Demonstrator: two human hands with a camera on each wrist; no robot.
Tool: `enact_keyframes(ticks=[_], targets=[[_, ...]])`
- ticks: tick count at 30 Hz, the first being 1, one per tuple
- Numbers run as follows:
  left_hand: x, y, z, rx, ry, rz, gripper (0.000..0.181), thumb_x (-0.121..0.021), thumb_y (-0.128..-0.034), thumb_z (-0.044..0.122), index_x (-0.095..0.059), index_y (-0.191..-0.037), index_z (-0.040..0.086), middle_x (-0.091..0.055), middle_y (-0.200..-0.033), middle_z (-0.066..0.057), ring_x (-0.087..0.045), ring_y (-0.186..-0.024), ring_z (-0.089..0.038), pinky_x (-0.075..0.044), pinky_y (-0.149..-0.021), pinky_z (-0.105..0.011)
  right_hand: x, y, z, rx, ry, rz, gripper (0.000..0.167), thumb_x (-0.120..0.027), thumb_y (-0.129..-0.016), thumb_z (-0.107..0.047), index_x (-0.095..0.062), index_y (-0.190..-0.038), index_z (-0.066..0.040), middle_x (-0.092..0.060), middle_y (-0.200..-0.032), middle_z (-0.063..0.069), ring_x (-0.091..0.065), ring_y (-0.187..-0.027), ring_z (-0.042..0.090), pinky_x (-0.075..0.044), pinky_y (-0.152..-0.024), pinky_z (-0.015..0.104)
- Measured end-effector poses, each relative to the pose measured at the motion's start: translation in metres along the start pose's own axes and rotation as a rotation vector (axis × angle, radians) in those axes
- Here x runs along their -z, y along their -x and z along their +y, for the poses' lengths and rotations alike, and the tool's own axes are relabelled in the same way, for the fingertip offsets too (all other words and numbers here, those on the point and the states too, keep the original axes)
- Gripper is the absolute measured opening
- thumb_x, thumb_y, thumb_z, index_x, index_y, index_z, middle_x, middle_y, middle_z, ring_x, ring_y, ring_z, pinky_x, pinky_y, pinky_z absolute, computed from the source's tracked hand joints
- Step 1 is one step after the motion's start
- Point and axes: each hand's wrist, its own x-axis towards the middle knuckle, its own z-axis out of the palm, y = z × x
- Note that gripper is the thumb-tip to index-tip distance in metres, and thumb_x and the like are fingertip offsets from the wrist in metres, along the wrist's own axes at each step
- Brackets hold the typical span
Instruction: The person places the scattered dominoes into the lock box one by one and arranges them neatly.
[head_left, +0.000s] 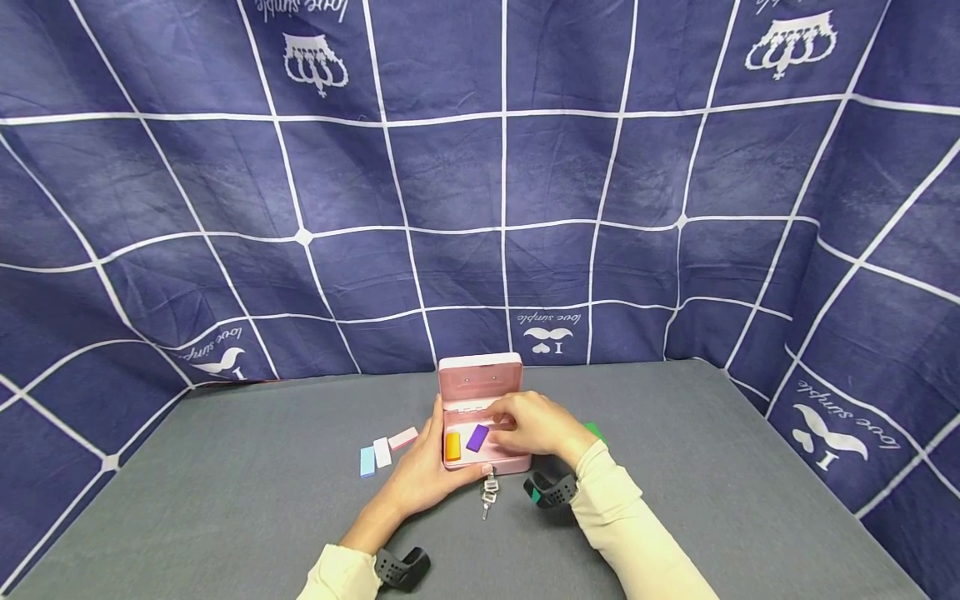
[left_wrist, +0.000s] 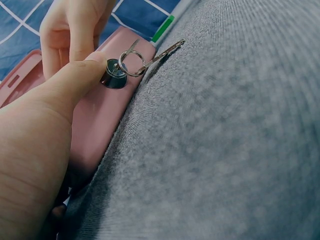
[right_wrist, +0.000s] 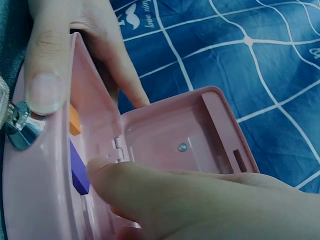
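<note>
Pink box (head_left: 514, 465) at lower center of head view, long axis left-right, front facing bottom of frame; lid (head_left: 480, 383) raised at far side. Left hand (head_left: 426, 471) grips box's left end, thumb on front beside lock (left_wrist: 115, 80), fingers along the side. Right hand (head_left: 536, 421) reaches inside, thumb and index parted, thumb tip right by purple block (head_left: 477, 437); contact and hold can't be told, other fingertips hidden. Purple block's long axis slants lower left to upper right; orange block (head_left: 453, 447), left of it, runs up-down. Keys (head_left: 490, 497) trail from lock toward bottom of frame. Left of box: light blue block (head_left: 367, 461) and white block (head_left: 382, 452) near up-down, pink-and-white block (head_left: 403, 438) slanting up right. Green block (head_left: 594, 430) right, partly hidden.
</note>
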Motion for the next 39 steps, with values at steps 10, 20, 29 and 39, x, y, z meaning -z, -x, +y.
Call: enact_keyframes(ticks=[10, 20, 29, 39], targets=[[0.0, 0.0, -0.002, 0.003, -0.011, 0.008, 0.132, -0.077, -0.0684, 0.07, -0.001, -0.159, 0.012, -0.032, -0.156, -0.011, -0.044, -0.133, -0.028, -0.04, -0.103, -0.05, -0.003, -0.003, 0.001, 0.005, 0.008, -0.009, 0.031, -0.077, -0.082, -0.016, -0.074, -0.112, -0.007, -0.069, -0.094, 0.003, -0.058, -0.076, 0.015, -0.049, -0.071, 0.032], [0.0, 0.0, -0.002, 0.005, -0.012, 0.002, 0.133, -0.077, -0.0685, 0.07, -0.002, -0.159, 0.009, -0.032, -0.156, -0.013, -0.043, -0.133, -0.03, -0.039, -0.103, -0.05, -0.004, -0.003, 0.002, -0.004, 0.018, 0.007, 0.03, -0.078, -0.082, -0.017, -0.074, -0.111, -0.009, -0.069, -0.091, 0.001, -0.055, -0.073, 0.011, -0.049, -0.071, 0.032], [0.001, 0.001, -0.001, -0.002, -0.001, -0.006, 0.132, -0.078, -0.0686, 0.068, 0.0, -0.159, 0.011, -0.029, -0.158, -0.01, -0.042, -0.134, -0.028, -0.039, -0.104, -0.05, -0.013, -0.005, -0.005, -0.041, 0.0, 0.035, 0.029, -0.08, -0.081, -0.025, -0.077, -0.106, -0.01, -0.072, -0.087, -0.003, -0.063, -0.074, 0.014, -0.052, -0.072, 0.035], [0.001, 0.0, 0.0, -0.001, 0.002, -0.011, 0.132, -0.078, -0.0691, 0.068, 0.001, -0.159, 0.013, -0.028, -0.158, -0.01, -0.041, -0.135, -0.027, -0.038, -0.105, -0.049, -0.024, -0.006, -0.01, -0.066, 0.083, 0.017, 0.023, -0.083, -0.077, -0.032, -0.077, -0.095, -0.02, -0.061, -0.075, -0.01, -0.048, -0.064, 0.008, -0.04, -0.055, 0.029]])
